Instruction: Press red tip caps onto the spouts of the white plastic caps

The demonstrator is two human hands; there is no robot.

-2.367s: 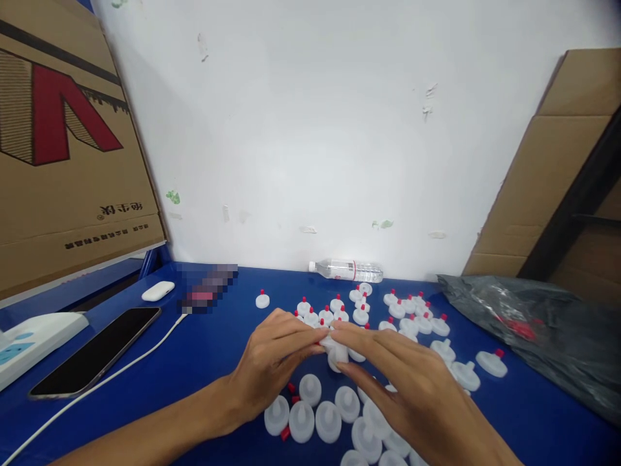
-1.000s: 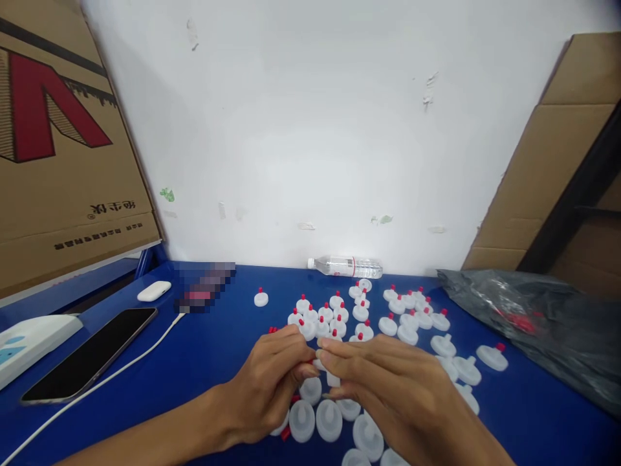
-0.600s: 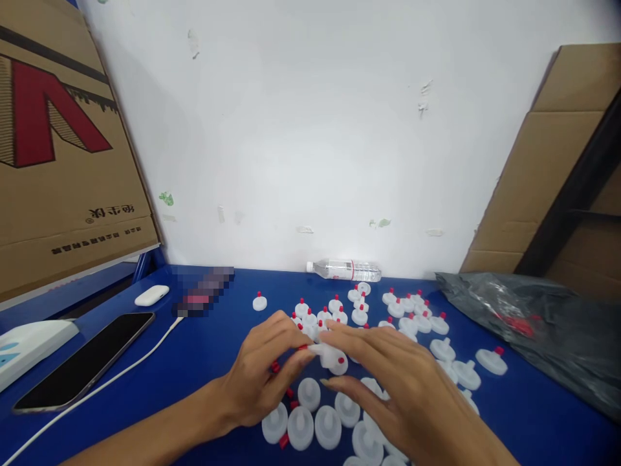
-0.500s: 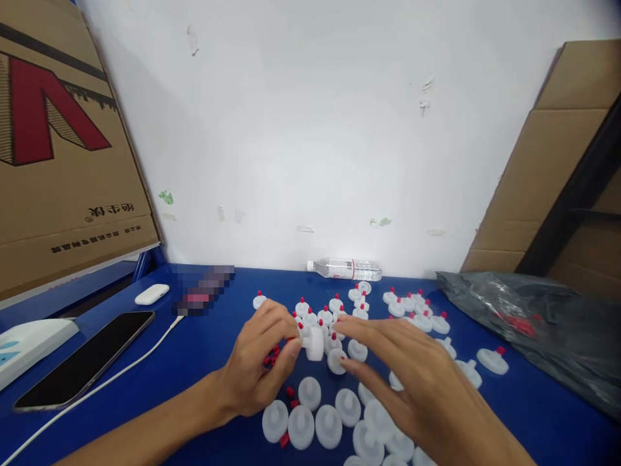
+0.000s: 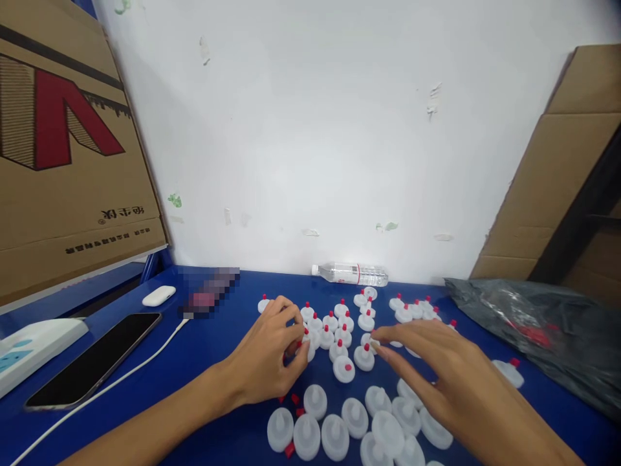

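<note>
1. The left hand (image 5: 269,362) rests low over the blue bench (image 5: 213,362), its fingers (image 5: 291,317) curled around a white disc with a red cap (image 5: 306,348) at the near left edge of the capped group; the grip looks closed on that piece, though the fingers hide most of it.
2. The right hand (image 5: 451,382) hovers over the bench with its fingers (image 5: 388,336) spread and released, holding nothing; the fingertips lie just beside a capped white disc (image 5: 363,356).
3. The capped discs (image 5: 339,323) stand upright in a loose cluster between the two hands and the wall, each with a small red cap on top.
4. Nearer the person, uncapped white discs (image 5: 334,430) lie in a group, partly under the right hand, with a few loose red caps (image 5: 295,404) among them.
5. A clear plastic bottle (image 5: 350,274) lies on its side against the white wall (image 5: 310,129), behind the discs.
6. A dark plastic bag (image 5: 533,336) sits at the right of the bench, well apart from the left hand.
7. At the left lie a black phone (image 5: 92,359) with a white cable (image 5: 130,375) beside it and a small white case (image 5: 158,296).
8. A cardboard box (image 5: 68,149) leans at the far left.
</note>
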